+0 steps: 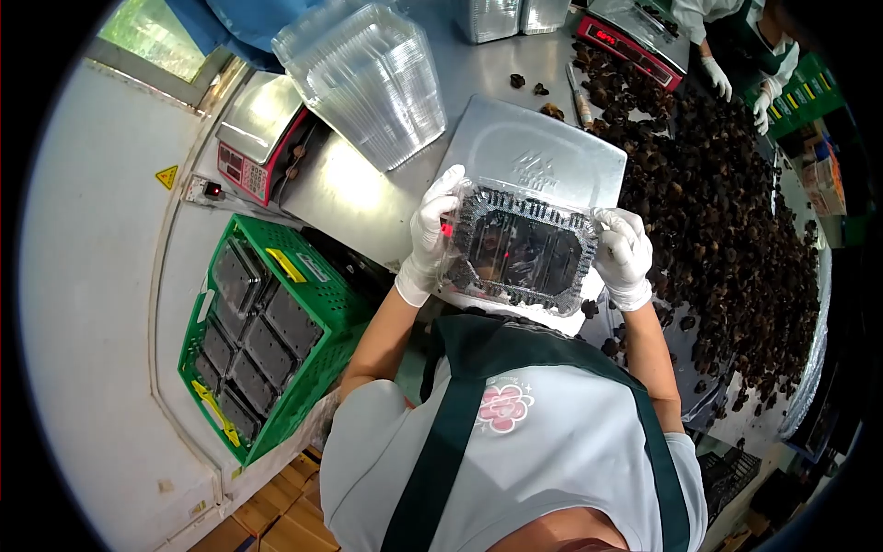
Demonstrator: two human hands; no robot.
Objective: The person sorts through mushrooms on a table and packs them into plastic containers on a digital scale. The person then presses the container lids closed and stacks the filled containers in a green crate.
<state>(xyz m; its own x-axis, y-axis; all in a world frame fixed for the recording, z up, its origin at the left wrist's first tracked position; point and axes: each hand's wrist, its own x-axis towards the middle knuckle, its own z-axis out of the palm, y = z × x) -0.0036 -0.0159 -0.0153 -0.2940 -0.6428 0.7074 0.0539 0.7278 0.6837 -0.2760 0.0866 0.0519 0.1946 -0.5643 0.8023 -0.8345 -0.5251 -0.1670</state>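
Observation:
A clear and black plastic food tray (524, 248) with a ribbed rim is raised in front of my chest. Gloved in white, my left hand (427, 241) grips its left edge, and a small red spot shows by the fingers. My right hand (625, 259), also white-gloved, has its fingers curled on the tray's right edge. Whether anything lies inside the dark tray, I cannot tell through the glare. Behind the tray is the metal plate of a scale (529, 138), partly covered by it.
Dark mushroom-like pieces (727, 230) cover the table's right side. A stack of clear trays (368, 87) stands at back left, near a red scale (253, 152). Packed trays fill a green crate (303, 368). Another red scale (625, 51) and a co-worker's gloved hands (716, 78) are at top right.

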